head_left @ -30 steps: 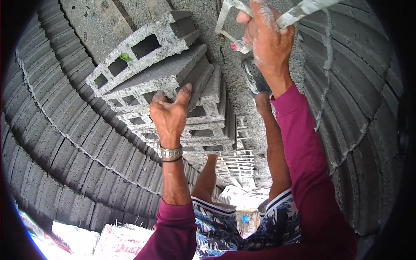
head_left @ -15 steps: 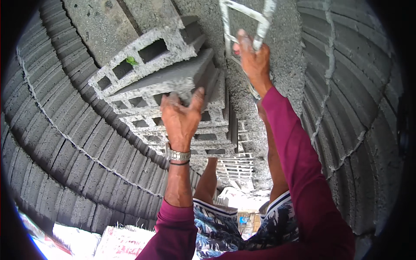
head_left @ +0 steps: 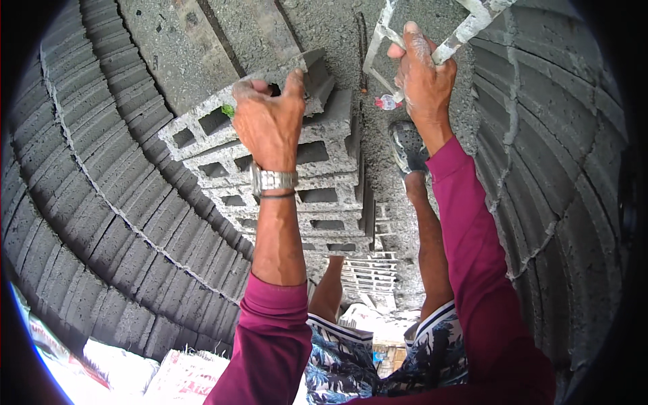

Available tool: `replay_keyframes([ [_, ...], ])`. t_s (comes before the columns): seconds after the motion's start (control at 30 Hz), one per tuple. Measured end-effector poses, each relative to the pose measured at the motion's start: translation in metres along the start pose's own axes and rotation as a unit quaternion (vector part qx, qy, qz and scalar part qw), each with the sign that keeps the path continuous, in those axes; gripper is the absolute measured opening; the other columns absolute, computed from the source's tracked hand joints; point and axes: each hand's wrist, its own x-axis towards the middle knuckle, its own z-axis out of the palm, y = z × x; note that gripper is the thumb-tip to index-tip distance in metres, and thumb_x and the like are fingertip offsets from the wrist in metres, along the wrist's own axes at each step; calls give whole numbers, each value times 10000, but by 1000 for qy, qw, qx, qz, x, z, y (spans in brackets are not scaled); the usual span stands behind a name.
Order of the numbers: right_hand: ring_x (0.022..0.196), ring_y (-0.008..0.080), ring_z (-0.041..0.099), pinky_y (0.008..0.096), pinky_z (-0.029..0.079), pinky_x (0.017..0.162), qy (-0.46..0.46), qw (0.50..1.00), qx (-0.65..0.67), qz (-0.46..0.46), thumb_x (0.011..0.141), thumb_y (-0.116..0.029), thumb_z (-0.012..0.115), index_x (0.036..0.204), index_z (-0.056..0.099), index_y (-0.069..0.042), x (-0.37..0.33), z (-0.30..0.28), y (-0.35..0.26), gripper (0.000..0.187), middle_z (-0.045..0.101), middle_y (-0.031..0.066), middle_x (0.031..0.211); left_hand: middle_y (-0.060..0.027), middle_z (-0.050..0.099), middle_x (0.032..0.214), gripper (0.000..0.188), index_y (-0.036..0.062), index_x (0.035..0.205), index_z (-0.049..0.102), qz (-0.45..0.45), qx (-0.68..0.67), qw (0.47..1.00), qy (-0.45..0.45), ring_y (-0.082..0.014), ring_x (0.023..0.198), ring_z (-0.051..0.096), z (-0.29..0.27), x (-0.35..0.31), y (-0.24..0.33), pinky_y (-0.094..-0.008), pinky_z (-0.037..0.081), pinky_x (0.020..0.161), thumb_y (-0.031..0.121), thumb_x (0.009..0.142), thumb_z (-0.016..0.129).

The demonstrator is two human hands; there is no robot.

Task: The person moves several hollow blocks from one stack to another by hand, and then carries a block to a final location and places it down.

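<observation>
My left hand (head_left: 270,121), with a metal watch on its wrist, grips the top hollow concrete block (head_left: 197,128) of a leaning stack. Its fingers curl over the block's upper edge by a hole, the tips partly hidden. A scrap of green leaf (head_left: 228,110) shows in another hole, close to that hand. Below lie several more grey hollow blocks (head_left: 348,162), one on another. To the right, my right hand (head_left: 426,88) is closed around a bar of a whitish, cement-crusted frame (head_left: 466,30), held above the ground; the frame's far part leaves the picture.
Tall curved-looking rows of stacked grey blocks (head_left: 128,209) line the left, and another wall of blocks (head_left: 540,142) lines the right. My shoe (head_left: 408,148) stands on gritty ground beside a plastic scrap (head_left: 387,102). Flat strips (head_left: 209,34) lie beyond the stack; sacks (head_left: 185,374) lie lower left.
My left hand has moved up from the second block to the top block, which now sits flatter on the stack. My right hand has shifted right with the frame, which has turned.
</observation>
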Motion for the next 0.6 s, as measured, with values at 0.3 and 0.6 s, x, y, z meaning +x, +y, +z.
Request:
replay_keyframes([
  [0.3, 419, 61, 397, 254, 321, 426, -24, 998, 45, 34, 933, -391, 612, 783, 680, 4, -2, 2, 5, 427, 446, -38, 492, -199, 667, 683, 564, -49, 701, 648, -81, -14, 993, -86, -343, 667, 630, 27, 7, -10, -455, 487, 801, 498, 655, 776],
  [0.6, 444, 107, 419, 303, 315, 446, 16, 993, -23, -112, 997, -385, 518, 659, 596, -33, 17, 38, -65, 495, 426, -12, 491, -40, 606, 724, 426, -78, 826, 633, -117, -215, 956, -164, -105, 616, 497, -25, -16, -28, -247, 406, 561, 286, 725, 829],
])
